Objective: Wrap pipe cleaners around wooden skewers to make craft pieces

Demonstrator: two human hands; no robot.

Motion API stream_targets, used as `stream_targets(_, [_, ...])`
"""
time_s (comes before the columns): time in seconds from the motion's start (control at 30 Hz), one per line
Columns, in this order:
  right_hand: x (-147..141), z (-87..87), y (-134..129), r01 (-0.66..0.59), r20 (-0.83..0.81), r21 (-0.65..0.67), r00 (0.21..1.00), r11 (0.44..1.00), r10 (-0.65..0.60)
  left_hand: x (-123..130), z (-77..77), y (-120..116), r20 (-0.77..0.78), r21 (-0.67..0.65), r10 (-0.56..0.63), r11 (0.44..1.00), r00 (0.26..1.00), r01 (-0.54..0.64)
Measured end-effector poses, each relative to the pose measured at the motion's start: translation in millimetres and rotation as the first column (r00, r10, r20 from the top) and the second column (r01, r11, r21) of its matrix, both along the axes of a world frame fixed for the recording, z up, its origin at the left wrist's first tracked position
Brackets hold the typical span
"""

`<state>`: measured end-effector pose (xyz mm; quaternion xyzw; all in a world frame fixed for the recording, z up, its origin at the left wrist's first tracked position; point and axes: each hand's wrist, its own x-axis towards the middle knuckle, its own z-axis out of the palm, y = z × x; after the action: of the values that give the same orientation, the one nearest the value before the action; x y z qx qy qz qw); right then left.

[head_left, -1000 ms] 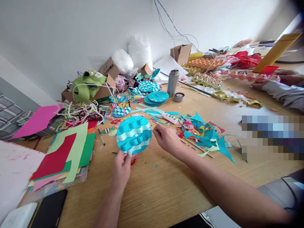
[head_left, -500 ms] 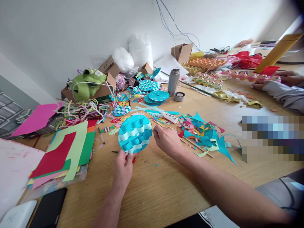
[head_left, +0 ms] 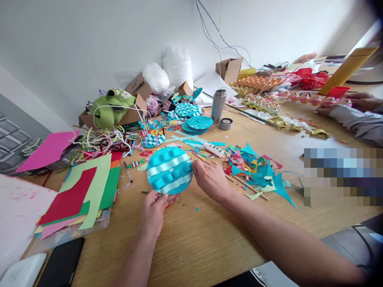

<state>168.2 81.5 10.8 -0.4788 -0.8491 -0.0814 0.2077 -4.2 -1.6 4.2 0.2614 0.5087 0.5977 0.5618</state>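
A round blue paper disc [head_left: 170,175] with wavy strips in blue and pale blue is held up above the table. My left hand [head_left: 154,213] pinches its bottom edge, thumb in front and fingers behind. At the disc's right edge is my right hand [head_left: 209,177], its fingers pressed together; whatever sits between its fingertips is too small to make out. A white glue bottle [head_left: 214,149] lies behind my right hand, and coloured paper scraps [head_left: 254,167] spread to the right of it.
Coloured paper sheets [head_left: 80,191], a pen [head_left: 128,172] and a black phone [head_left: 61,261] lie at left. Behind are blue discs [head_left: 197,124], a metal flask [head_left: 219,107] and pipe cleaners [head_left: 104,141]. At the far right, another person's hands [head_left: 327,109] hold a painted strip.
The disc has tilted and turned, showing its face more fully. My right hand has come to its right edge, and fingers of my left hand now show beneath it.
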Motion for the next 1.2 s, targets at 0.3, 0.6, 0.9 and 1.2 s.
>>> stream_targets(0.3, [7, -2.4, 7, -0.087, -0.084, 0.137, 0.992, 0.987, 0.099, -1, 4.2, 0, 0.046, -0.014, 0.016, 1.000, 0.999, -0.015])
stream_targets(0.6, [10, 3.6, 6, -0.127, -0.118, 0.120, 0.983, 0.985, 0.141, -3, 6.4, 0, 0.067, -0.047, -0.011, 0.999, 0.998, 0.014])
stream_targets(0.9, [10, 4.4, 4, -0.202, -0.220, 0.101, 0.950, 0.974, 0.220, -1, 4.8, 0, 0.060, -0.028, -0.016, 0.999, 0.998, 0.018])
stream_targets(1.2, [9, 5.7, 10, -0.166, -0.600, -0.128, 0.798, 0.978, 0.057, -5, 5.4, 0, 0.052, -0.021, -0.013, 1.000, 0.999, 0.014])
